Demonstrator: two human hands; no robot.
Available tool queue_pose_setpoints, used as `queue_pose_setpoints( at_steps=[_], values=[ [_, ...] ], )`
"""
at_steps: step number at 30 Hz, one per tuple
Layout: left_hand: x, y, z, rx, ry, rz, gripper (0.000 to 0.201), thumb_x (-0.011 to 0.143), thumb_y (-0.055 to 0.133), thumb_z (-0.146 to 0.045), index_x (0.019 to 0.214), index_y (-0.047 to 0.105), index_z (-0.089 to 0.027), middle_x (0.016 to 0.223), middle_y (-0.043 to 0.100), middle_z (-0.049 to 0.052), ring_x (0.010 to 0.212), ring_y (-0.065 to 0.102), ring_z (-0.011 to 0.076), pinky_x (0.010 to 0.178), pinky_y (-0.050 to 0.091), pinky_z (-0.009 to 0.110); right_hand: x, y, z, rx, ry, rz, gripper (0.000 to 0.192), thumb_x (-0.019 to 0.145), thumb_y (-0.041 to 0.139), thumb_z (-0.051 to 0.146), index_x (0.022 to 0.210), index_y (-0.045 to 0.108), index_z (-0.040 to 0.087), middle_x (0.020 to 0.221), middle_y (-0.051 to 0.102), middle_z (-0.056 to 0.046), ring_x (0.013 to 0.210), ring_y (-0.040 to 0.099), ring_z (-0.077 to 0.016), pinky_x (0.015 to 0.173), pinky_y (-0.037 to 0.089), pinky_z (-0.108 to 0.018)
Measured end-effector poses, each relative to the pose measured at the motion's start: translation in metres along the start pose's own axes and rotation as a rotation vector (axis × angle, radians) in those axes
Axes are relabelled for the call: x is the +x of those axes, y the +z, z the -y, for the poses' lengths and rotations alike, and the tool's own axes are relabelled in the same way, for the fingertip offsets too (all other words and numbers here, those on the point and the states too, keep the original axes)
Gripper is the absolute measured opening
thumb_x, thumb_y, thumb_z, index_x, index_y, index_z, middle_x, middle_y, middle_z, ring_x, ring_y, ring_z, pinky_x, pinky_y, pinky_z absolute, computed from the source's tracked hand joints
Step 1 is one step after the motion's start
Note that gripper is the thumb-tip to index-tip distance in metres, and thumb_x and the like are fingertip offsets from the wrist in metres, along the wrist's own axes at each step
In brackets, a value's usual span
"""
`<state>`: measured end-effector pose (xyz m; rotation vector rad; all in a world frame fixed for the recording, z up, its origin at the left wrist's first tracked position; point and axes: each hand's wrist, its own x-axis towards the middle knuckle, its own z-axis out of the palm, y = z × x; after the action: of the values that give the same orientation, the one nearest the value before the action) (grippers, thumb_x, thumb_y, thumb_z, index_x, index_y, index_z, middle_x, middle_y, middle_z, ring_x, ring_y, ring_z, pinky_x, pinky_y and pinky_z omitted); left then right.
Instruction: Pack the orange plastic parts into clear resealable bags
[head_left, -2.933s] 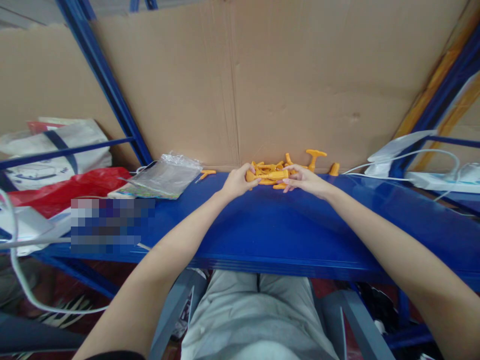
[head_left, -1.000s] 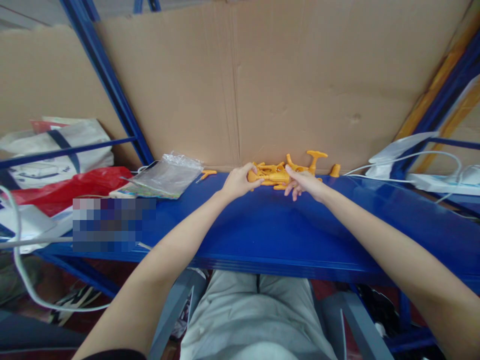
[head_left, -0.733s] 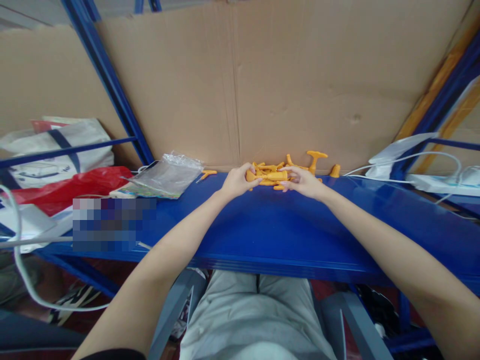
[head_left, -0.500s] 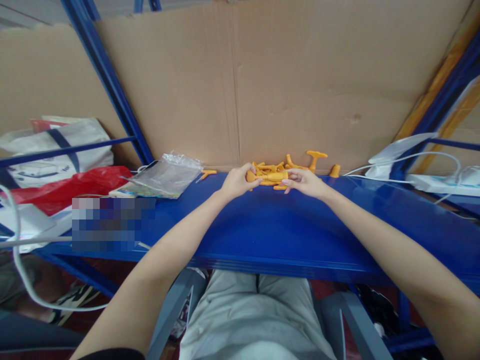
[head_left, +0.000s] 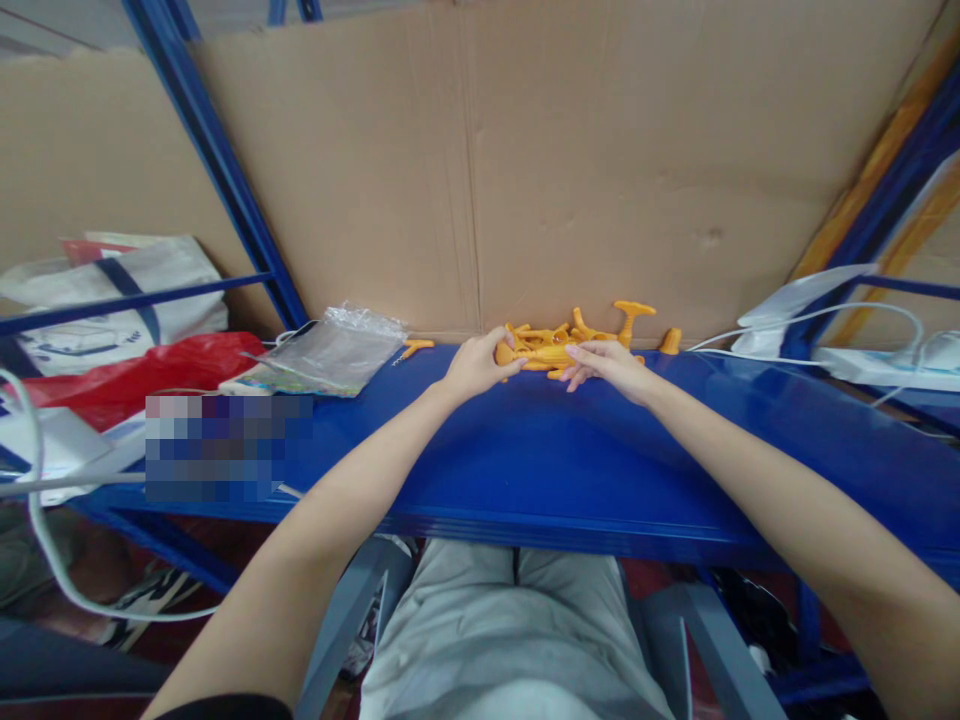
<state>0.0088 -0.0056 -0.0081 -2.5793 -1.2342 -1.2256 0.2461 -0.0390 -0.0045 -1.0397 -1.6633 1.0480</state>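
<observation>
A yellow plastic piece with a rounded end and a narrowed neck lies lengthwise between my hands, just above the table. My left hand is closed around its rounded left end. At the other end, the thumb and fingers of my right hand pinch the piece, covering its tip. Right behind it sits a pile of yellow plastic parts, partly hidden by the held piece and my fingers. A T-shaped yellow handle stands upright behind my right hand, and a yellow cone-shaped cap stands to its right.
A yellow-handled corkscrew lies left of my hands on the blue table. Further left are a clear plastic bag and a red bag. Cardboard walls off the back. White cables run at the right.
The fingers of my right hand have shifted around the right end of the yellow piece, the thumb now lying over it. My left hand has stayed in place.
</observation>
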Motion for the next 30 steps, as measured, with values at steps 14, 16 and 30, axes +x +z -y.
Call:
queue_pose_setpoints(
  at_steps=[14,16,30],
  values=[
    [-0.004,-0.028,0.072,0.475,-0.588,0.16,0.048,0.089,0.053,-0.027,0.136,0.051,-0.018,0.144,0.051,0.02,0.138,0.044,0.0376,0.108,0.04,0.054,0.029,-0.036,-0.018,-0.068,-0.208,-0.54,0.042,0.072,0.074,0.051,0.094,0.049,0.026,0.096,0.069,-0.006,0.083,0.069,-0.0224,0.068,0.055,-0.035],
    [-0.008,-0.032,0.081,0.506,-0.698,0.215,0.054,0.088,0.052,-0.028,0.141,0.048,-0.016,0.15,0.045,0.023,0.141,0.04,0.0398,0.109,0.038,0.057,0.035,-0.038,-0.021,-0.21,-0.28,-0.571,0.039,0.073,0.073,0.047,0.097,0.051,0.025,0.099,0.069,-0.007,0.089,0.068,-0.0248,0.075,0.055,-0.039],
    [-0.014,-0.033,0.102,0.578,-0.905,0.387,0.057,0.094,0.042,-0.039,0.146,0.048,-0.018,0.151,0.046,0.021,0.142,0.04,0.0378,0.113,0.034,0.058,0.05,-0.001,0.005,-1.434,-0.006,-0.357,0.035,0.093,0.05,0.027,0.125,0.059,0.015,0.116,0.071,-0.02,0.112,0.062,-0.0331,0.094,0.037,-0.046]
  ],
)
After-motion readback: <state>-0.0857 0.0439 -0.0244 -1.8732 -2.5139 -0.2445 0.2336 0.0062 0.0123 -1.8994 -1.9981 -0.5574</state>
